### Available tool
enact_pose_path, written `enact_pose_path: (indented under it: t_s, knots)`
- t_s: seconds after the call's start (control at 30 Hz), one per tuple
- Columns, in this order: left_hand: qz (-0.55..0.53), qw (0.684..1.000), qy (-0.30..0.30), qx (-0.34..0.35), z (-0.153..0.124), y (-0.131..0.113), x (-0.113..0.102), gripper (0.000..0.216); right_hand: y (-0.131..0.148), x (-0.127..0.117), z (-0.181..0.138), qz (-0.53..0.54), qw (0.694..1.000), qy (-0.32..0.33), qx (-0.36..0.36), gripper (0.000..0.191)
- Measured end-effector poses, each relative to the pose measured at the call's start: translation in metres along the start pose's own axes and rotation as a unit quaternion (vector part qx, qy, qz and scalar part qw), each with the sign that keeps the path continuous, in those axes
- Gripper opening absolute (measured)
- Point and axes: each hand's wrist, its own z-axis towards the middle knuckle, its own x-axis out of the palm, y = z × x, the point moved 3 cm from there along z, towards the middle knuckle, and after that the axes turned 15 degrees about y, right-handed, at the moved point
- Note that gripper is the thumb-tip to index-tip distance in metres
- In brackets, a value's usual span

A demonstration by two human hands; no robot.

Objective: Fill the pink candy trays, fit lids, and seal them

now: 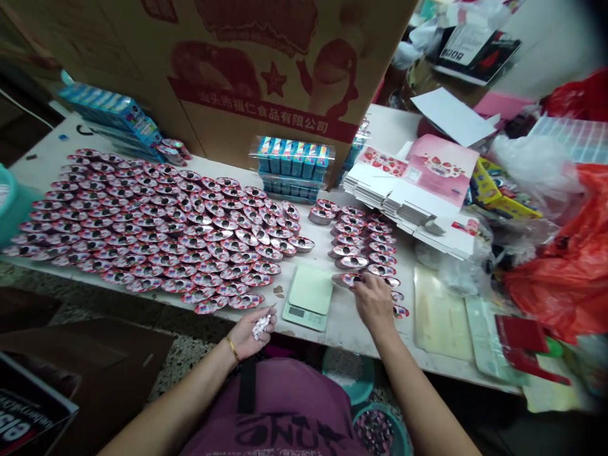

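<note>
My left hand [251,330] is cupped palm-up at the table's near edge, holding a small heap of white candies [261,327]. My right hand [375,299] reaches over the table, its fingers pinched on a small oval red-rimmed tin [350,279] at the near end of a short column of like tins [360,244]. A pale green digital scale [308,296] lies between my two hands. To the left, a large field of the same oval tins [156,228] covers the white table [342,320] in overlapping rows.
A big printed cardboard box [247,69] stands at the back, with blue packs [292,163] in clear wrap before it. Flat pink-and-white cartons [413,183] are stacked to the right, beside red plastic bags [565,266] and clutter. Teal tubs [375,427] sit below the table.
</note>
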Motion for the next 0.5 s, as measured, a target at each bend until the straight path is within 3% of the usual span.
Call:
enact_pose_path:
  t_s: [0.13,0.27,0.37,0.5]
  knots:
    - [-0.005,1.000,0.003,0.003,0.005,0.007,0.000,0.016,0.051,-0.006,0.002,0.034,0.989,0.055,-0.132,0.016]
    - [-0.003,1.000,0.000,0.031,0.007,0.010,0.009,0.024,0.084,-0.003,-0.003,0.077,0.986,0.061,-0.137,0.018]
    - [-0.018,0.999,0.007,0.042,0.008,0.016,0.012,0.023,0.112,0.000,-0.027,0.131,0.971,0.054,-0.191,0.026]
    - [-0.051,0.998,-0.023,0.010,0.005,0.035,-0.002,0.018,0.155,0.015,-0.062,0.143,0.938,0.119,-0.293,0.027]
